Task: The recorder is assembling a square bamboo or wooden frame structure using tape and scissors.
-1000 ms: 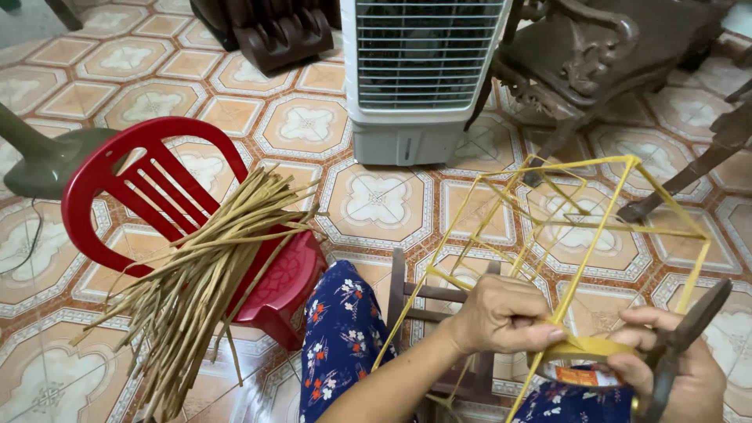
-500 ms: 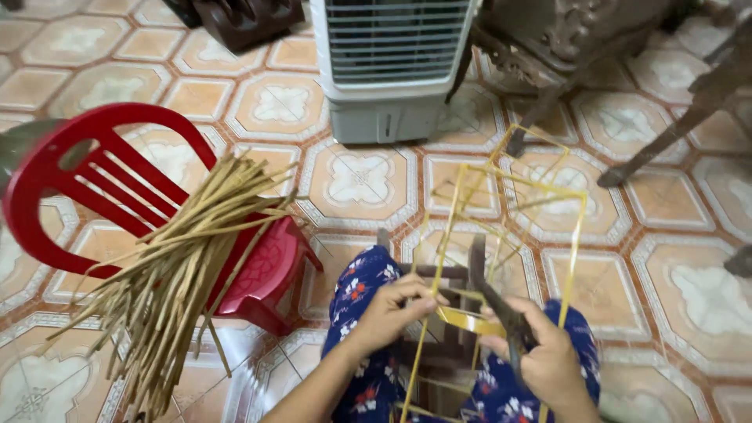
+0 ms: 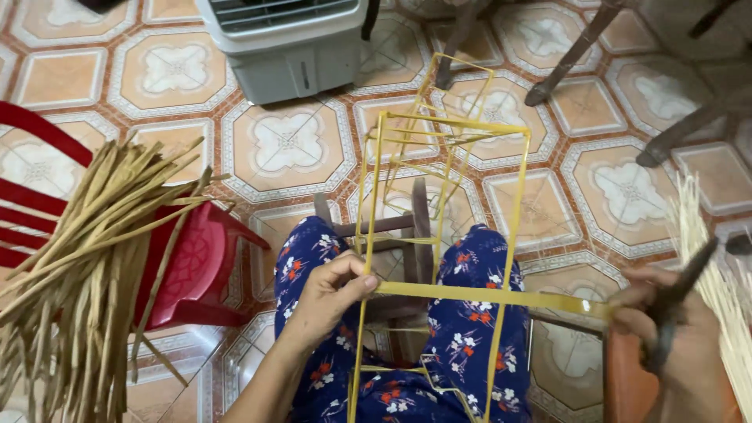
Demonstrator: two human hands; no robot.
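Fingertips of the left hand (image 3: 329, 294) pinch one end of a flat yellow strip (image 3: 486, 298), thumb on top, pressing it against an upright of the yellow stick frame (image 3: 446, 157) that stands between the person's knees. The strip runs level across the frame to the right hand (image 3: 666, 329), whose fingers are curled shut around both its far end and a pair of dark scissors (image 3: 677, 301); that hand is blurred, so whether the blades are parted I cannot tell. To my eye the frame is well along: its box-like skeleton of thin sticks already stands joined at the corners, while only this one band is being laid across it, and most of the sides remain bare. Under the frame a small wooden stool (image 3: 399, 227) shows between the flowered blue trousers (image 3: 470, 345). Left of the frame, a red plastic chair (image 3: 184, 266) carries a loose heap of pale split bamboo strips (image 3: 86, 266), plenty unused. Right of the frame, a bundle of thin pale slivers (image 3: 717, 266) leans in. Beyond the frame stand a grey box-shaped air cooler (image 3: 286, 47) and dark wooden furniture legs (image 3: 572, 51), all on a patterned orange and white tiled floor (image 3: 290, 145).
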